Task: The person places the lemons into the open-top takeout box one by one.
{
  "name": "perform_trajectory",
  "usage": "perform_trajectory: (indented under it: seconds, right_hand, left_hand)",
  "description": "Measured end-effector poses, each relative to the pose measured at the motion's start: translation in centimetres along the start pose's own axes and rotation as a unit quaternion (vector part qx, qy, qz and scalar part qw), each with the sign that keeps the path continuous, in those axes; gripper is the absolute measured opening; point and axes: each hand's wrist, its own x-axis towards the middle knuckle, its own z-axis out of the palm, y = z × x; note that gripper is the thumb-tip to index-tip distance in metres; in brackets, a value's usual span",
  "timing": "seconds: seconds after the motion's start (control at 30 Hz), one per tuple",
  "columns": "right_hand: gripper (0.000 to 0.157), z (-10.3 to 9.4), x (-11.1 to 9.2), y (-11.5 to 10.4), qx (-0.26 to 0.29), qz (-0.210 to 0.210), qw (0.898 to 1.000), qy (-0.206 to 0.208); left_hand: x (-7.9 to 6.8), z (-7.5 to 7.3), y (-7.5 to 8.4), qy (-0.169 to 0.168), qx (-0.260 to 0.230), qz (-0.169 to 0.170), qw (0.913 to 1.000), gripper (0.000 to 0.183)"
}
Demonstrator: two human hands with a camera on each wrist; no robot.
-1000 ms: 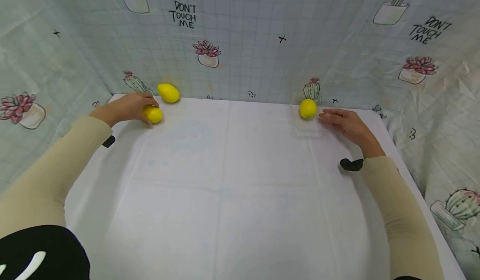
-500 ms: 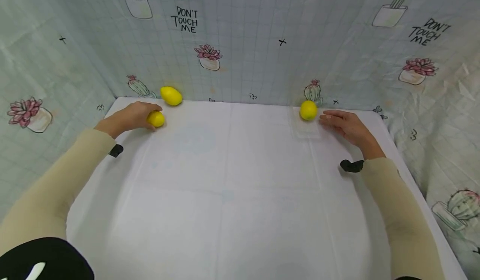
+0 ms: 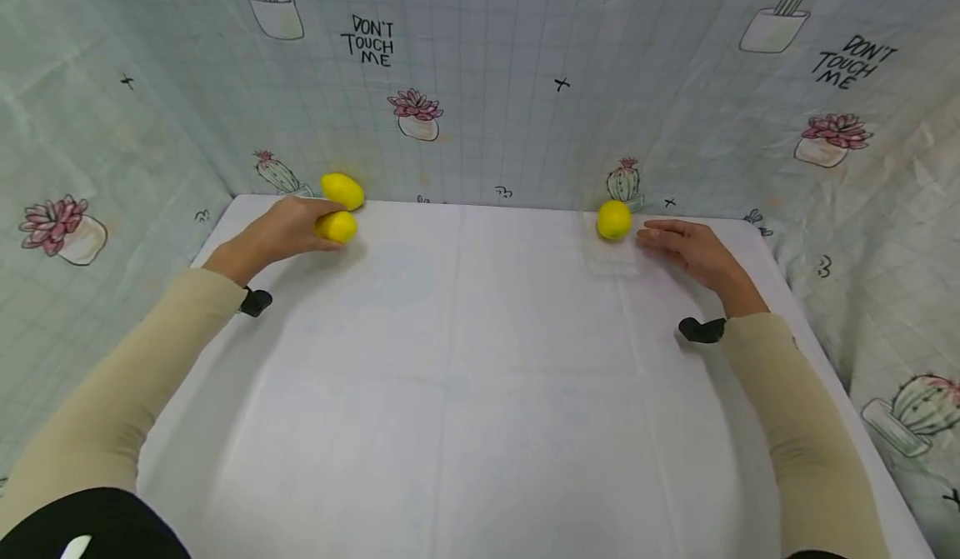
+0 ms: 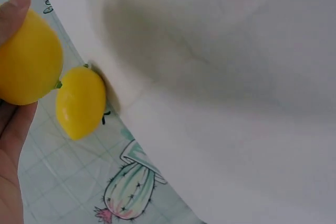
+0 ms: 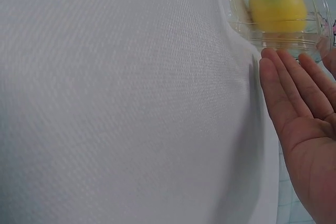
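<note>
My left hand (image 3: pixel 288 230) grips a yellow lemon (image 4: pixel 31 61) with a small green tip between thumb and fingers, lifted above the table's back left. Just behind it, a second lemon (image 3: pixel 342 191) rests at the table's back edge. At the back right, a third lemon (image 3: pixel 614 220) sits inside a clear plastic container (image 5: pixel 247 32). Beside that container, my right hand (image 3: pixel 693 252) holds its fingers straight. In the right wrist view the fingertips (image 5: pixel 269 66) are at the container's near wall; whether they press on it I cannot tell.
A white cloth covers the table (image 3: pixel 450 376). Printed fabric (image 3: pixel 495 109) with cacti and lettering hangs along the back and both sides, right up against the table's back edge.
My left hand has moved to the right with its lemon, in front of the lemon at the back edge. The right hand and the container stay where they were.
</note>
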Motion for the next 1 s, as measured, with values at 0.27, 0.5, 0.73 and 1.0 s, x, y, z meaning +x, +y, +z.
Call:
perform_trajectory:
  seconds: [0.27,0.5,0.73,1.0]
  right_hand:
    - [0.062,0.1,0.1,0.7,0.008,0.004,1.000,-0.006]
    - [0.063,-0.2,0.0,0.3,0.013,-0.009,1.000,-0.012]
    - [0.064,-0.2,-0.1,0.1,0.013,-0.003,1.000,-0.009]
    - [0.062,0.1,-0.5,-0.5,0.023,0.010,1.000,-0.012]
  left_hand:
    - [0.0,1.1,2.5,0.054,-0.015,0.059,0.9967,0.065]
    - [-0.1,1.4,4.8,0.089,-0.027,0.099,0.9907,0.060]
    - [0.3,1.8,6.5,0.124,-0.042,0.156,0.9790,0.070]
    - [0.4,2.4,7.7,0.145,-0.059,0.202,0.9668,0.070]
